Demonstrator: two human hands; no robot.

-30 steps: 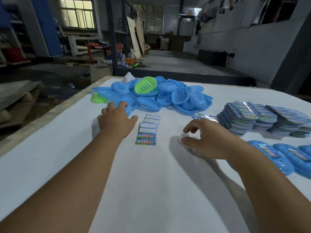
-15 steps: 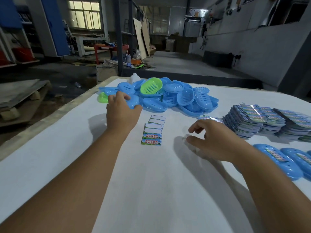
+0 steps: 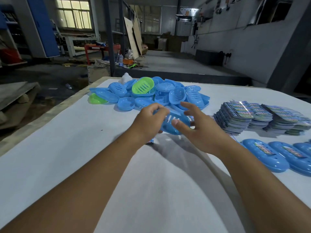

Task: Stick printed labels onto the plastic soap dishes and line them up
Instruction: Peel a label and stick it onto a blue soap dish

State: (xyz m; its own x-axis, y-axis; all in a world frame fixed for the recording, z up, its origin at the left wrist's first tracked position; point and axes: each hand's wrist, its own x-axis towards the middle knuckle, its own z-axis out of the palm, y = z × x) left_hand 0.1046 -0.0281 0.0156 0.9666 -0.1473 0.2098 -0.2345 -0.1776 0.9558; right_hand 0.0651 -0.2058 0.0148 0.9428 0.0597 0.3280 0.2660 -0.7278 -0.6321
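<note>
Currently: white surface [image 3: 67, 148] carries everything. Unlabelled soap dish pile [image 3: 151, 95] sits at the far edge, mostly blue, two green. Label stacks [image 3: 262, 115] sit toward the right edge, and the row of labelled dishes [image 3: 276, 153] runs along the right edge nearer the person.

Left hand [image 3: 148, 121] grips one blue dish [image 3: 175, 121], fingers curled round its left end, held just above the surface mid-way between pile and person. Right hand [image 3: 198, 128] is open, fingers spread, thumb touching or just over the dish's near rim; can't tell if there's contact. A few loose labels [image 3: 151, 141] peek out under the left wrist, mostly hidden.

Risks, my read:
- One-ended grip, so the dish could tilt or slip at handover.
- Forearms could brush the loose labels and scatter them.
- Sticky label could go on skewed if the dish isn't steadied.
</note>
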